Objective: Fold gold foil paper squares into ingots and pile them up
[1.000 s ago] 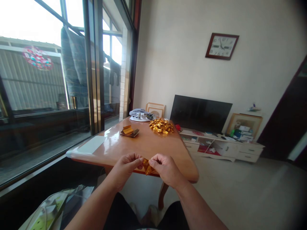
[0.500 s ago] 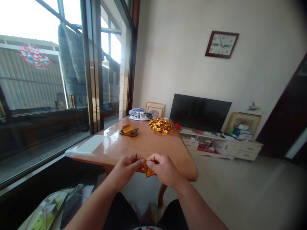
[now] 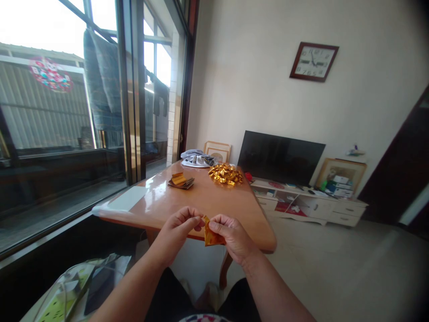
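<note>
Over the table's near edge, my right hand (image 3: 233, 235) pinches a folded piece of gold foil paper (image 3: 212, 237) between thumb and fingers. My left hand (image 3: 181, 228) is closed in a pinch at the paper's upper left corner, its fingertips partly hiding that corner. The shiny paper hangs below the right thumb, and its lower edge shows. Farther back on the table lies a pile of folded gold foil pieces (image 3: 225, 174). To the left of the pile rests a stack of gold paper sheets (image 3: 181, 180), the top one curled.
The brown table (image 3: 194, 205) has a white sheet (image 3: 130, 199) at its left corner and folded cloth (image 3: 197, 158) at its far end. Beyond stand a television (image 3: 281, 158) and a white cabinet (image 3: 318, 205). Bags and cables (image 3: 73, 286) lie at lower left.
My left hand has drawn slightly up and left from the right hand. More of the gold paper shows between them, turned to a broader, flatter face.
</note>
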